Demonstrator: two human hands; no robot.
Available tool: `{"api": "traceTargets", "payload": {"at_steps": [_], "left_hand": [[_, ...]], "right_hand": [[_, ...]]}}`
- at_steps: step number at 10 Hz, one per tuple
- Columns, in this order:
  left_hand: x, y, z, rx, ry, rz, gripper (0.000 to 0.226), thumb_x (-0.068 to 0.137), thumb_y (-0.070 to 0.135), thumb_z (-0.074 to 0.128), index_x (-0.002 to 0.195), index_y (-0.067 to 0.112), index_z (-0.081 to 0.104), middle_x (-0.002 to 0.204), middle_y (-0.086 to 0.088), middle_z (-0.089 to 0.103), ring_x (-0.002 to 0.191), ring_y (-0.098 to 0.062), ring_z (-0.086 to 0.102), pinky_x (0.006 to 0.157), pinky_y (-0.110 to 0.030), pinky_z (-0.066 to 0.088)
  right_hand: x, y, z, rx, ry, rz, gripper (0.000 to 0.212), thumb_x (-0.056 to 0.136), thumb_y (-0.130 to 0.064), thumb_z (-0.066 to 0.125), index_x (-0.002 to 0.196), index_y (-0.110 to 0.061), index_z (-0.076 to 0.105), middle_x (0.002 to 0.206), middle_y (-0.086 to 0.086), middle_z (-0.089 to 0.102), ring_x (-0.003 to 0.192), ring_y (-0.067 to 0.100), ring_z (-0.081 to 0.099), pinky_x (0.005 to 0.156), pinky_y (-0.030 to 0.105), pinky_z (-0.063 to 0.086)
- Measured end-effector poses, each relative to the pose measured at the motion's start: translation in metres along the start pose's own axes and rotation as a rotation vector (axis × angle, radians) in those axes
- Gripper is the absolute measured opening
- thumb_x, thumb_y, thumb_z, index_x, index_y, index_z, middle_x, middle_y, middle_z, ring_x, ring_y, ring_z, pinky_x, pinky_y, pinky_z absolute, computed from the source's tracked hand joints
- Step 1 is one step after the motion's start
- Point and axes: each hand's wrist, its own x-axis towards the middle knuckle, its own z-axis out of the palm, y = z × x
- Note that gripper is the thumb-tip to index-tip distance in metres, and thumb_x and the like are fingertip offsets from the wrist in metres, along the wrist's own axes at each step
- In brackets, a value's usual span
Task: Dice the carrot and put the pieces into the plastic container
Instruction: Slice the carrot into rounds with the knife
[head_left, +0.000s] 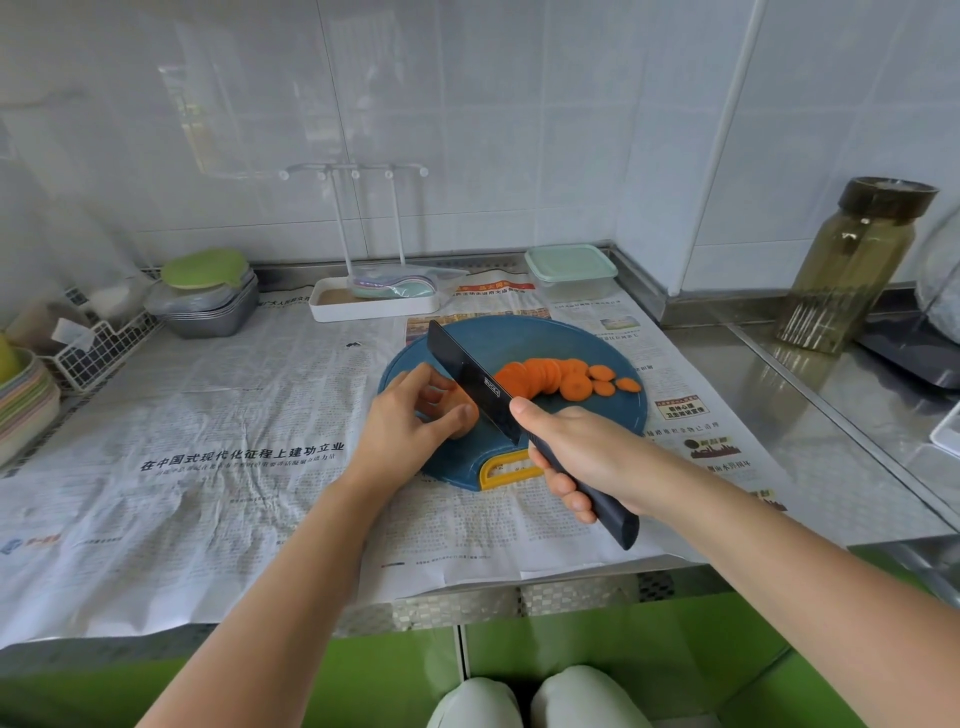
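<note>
A round blue cutting board (545, 332) with a yellow handle lies on newspaper. Several orange carrot slices (558, 378) fan across its middle. My left hand (410, 421) grips the remaining carrot stub (464, 415) at the board's left side, fingers curled round it. My right hand (582, 457) holds the dark handle of a black knife (470, 375), whose blade stands just right of the stub, between it and the slices. The plastic container (570, 271), clear with a pale green lid on, stands behind the board near the back wall.
A white tray with a rack (371, 304) sits behind the board. Stacked grey trays under a green lid (205, 296) stand back left, a wire basket (98, 353) and stacked plates (26, 400) far left. An amber jar (857, 265) stands right. Newspaper (234, 441) covers the counter.
</note>
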Motion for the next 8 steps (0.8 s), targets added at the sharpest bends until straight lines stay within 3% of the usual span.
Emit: {"api": "traceTargets", "payload": {"at_steps": [6, 8], "left_hand": [[-0.002, 0.001, 0.003, 0.064, 0.029, 0.082, 0.02, 0.079, 0.028, 0.074, 0.089, 0.021, 0.058, 0.087, 0.001, 0.056, 0.075, -0.004, 0.052, 0.061, -0.013, 0.037], [-0.001, 0.003, 0.002, 0.112, 0.024, 0.111, 0.022, 0.08, 0.027, 0.073, 0.087, 0.025, 0.051, 0.085, 0.004, 0.052, 0.07, -0.001, 0.049, 0.059, -0.007, 0.036]], "right_hand": [[0.002, -0.017, -0.01, 0.004, -0.117, 0.169, 0.057, 0.095, -0.064, 0.033, 0.067, -0.015, 0.04, 0.045, 0.0, 0.037, 0.033, 0.013, 0.033, 0.038, 0.02, 0.032], [0.009, -0.023, -0.008, -0.026, -0.118, 0.208, 0.057, 0.093, -0.066, 0.033, 0.067, -0.015, 0.04, 0.046, 0.0, 0.037, 0.034, 0.013, 0.033, 0.039, 0.019, 0.032]]}}
